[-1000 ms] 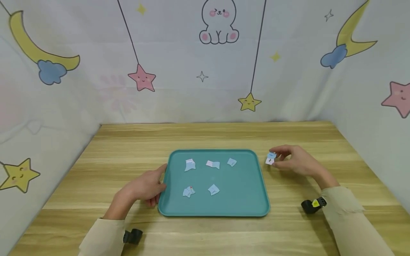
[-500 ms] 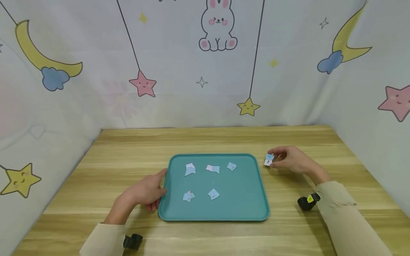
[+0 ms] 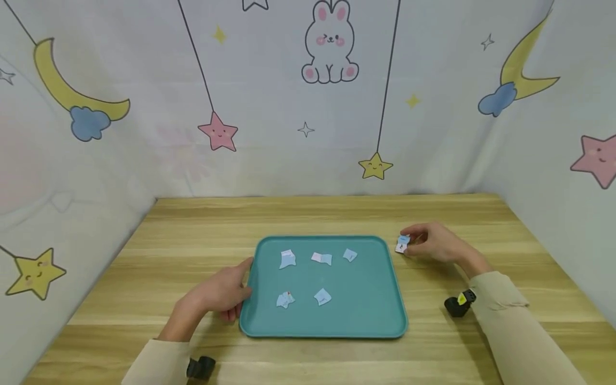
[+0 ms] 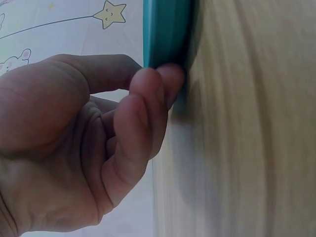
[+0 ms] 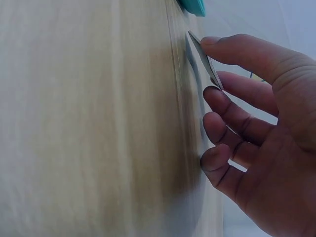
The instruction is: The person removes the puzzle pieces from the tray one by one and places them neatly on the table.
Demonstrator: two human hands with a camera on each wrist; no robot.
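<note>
Beside tray (image 3: pixel 361 299), right grip (image 3: pixel 439 243) pinches paper piece (image 3: pixel 402 244), closer to tray than earlier.

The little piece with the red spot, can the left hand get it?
Probably yes: the piece lies near the left hand, with no other piece between. That hand seems to hold the edge of the tray, though, so it might have to let go first.

Tray (image 3: pixel 366 299) on worktop (image 3: pixel 308 361), cloth backdrop (image 3: pixel 269 168) behind. Five paper pieces (image 3: pixel 287 260) on tray: three in far row, two in near row. Left hand (image 3: pixel 223 289) at tray's left edge. Sixth piece (image 3: pixel 402 244) in right hand (image 3: pixel 439 244), just right of tray.
</note>
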